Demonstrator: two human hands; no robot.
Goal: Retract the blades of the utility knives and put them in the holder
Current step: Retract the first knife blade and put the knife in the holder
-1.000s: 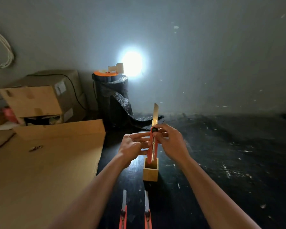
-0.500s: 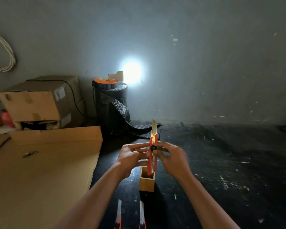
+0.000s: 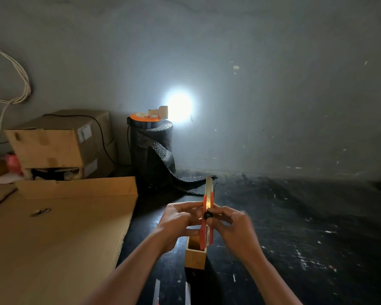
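An orange utility knife (image 3: 205,234) stands upright between both hands, a short length of blade sticking out of its top. My left hand (image 3: 176,219) grips its body from the left. My right hand (image 3: 233,225) holds it from the right, thumb at the black slider knob. Its lower end hangs just above the small wooden holder (image 3: 195,257) on the dark floor. The blade tips of two more knives (image 3: 156,291) show at the bottom edge, their handles out of view.
A large flat cardboard sheet (image 3: 59,245) covers the left. Behind it stand stacked cardboard boxes (image 3: 59,142) and a black mesh roll (image 3: 152,150) with a lit lamp on top. The dark speckled floor (image 3: 306,227) stretches to the right.
The blade has slid down into the orange handle and sticks out much less than one second ago. Both hands keep their grip, and the knife stays above the holder.
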